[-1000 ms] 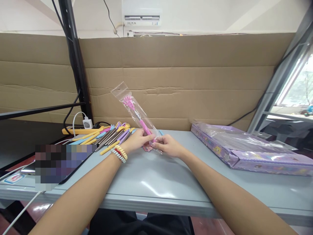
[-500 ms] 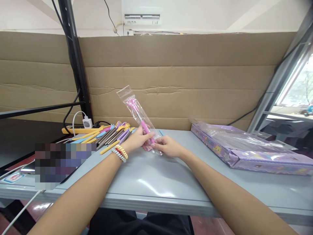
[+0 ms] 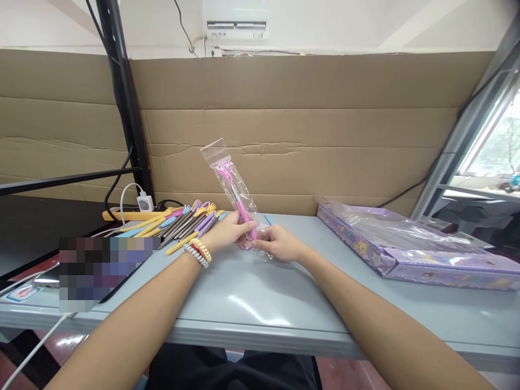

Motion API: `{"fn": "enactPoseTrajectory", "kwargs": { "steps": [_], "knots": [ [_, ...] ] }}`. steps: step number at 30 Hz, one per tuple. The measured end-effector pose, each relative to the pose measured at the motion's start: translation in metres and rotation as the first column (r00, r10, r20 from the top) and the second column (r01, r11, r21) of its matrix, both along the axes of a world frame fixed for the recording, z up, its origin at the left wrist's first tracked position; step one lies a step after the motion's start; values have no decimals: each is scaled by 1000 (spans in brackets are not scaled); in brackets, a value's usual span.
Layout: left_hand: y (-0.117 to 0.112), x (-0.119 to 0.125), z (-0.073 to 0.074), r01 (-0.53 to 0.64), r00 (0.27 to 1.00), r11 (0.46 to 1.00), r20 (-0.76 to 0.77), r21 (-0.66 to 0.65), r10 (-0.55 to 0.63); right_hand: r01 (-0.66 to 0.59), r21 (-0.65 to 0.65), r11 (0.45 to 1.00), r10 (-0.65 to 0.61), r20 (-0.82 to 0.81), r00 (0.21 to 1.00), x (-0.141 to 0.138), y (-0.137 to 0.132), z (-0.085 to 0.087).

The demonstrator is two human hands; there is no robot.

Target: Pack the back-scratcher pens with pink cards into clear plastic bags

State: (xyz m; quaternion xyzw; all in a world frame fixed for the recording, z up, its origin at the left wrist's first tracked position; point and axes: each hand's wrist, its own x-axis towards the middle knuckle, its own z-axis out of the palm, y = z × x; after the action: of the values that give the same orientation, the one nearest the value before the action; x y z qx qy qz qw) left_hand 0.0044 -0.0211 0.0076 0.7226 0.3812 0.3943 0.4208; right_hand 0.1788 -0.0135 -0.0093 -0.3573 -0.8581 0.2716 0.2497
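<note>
1. Pink back scratcher (image 3: 240, 205), in a clear bag (image 3: 213, 152), tilted over the middle of the worktop (image 3: 255, 295).
2. Pile of colourful scratchers (image 3: 184, 226) off left.
3. Left hand (image 3: 225, 233) has fingers wrapped round the bagged handle (image 3: 245, 214).
4. Right hand (image 3: 281, 242) pinches the bag's lower end, fingers nearly together.
5. Purple box (image 3: 450, 273), far right.

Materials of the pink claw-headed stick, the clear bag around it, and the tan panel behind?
Pink claw-headed stick: handle and head probably plastic, evenly coloured; silvery shaft suggests metal, though glare leaves that open.
Clear bag: thin, glossy plastic film, by its transparency, wrinkles and highlights.
Tan panel: matte, likely cardboard, with horizontal creases.
</note>
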Motion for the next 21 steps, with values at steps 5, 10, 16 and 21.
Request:
{"fn": "enactPoseTrajectory", "kwargs": {
  "steps": [5,10,16,21],
  "knots": [
    [0,0,1,-10,1000,1000,8,1,10,10,13,1000,-10,1,1000,-1,-1,1],
    [1,0,0,-5,1000,1000,4,28,5,17,16,1000,-17,-5,1000,-1,-1,0],
    [2,-1,1,41,999,999,-6,33,-40,-21,-6,1000,21,-33,999,1,0,-1],
    [2,-3,2,81,996,997,46,-16,-80,-83,-68,994,76,-100,992,1,-2,1]
  ]
}}
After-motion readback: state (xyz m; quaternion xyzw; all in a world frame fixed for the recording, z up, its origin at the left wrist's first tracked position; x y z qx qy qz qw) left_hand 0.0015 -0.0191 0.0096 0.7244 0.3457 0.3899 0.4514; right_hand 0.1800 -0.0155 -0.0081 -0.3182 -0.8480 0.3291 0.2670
